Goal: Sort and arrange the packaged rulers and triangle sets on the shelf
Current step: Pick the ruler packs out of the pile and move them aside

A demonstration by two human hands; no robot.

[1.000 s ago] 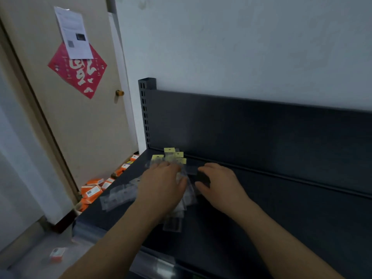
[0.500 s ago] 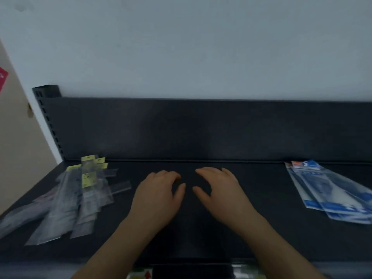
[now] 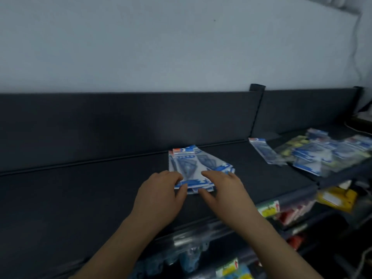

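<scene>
A fanned stack of blue-and-white triangle set packets lies on the dark shelf, close to its back panel. My left hand touches the stack's near left corner, fingers on top and thumb at the near edge. My right hand lies over the stack's near right side with loosely spread fingers, thumb at the front edge. Neither hand clearly pinches a packet. The clear ruler packets are out of view.
A single packet lies to the right by the shelf divider post. Beyond it, a loose heap of blue and yellow-green packets covers the neighbouring shelf. Lower shelves hold coloured goods. The shelf surface to the left is bare.
The view has swung right, away from the clear ruler packets at the left end. Both hands have travelled along the shelf and now reach the blue triangle set stack.
</scene>
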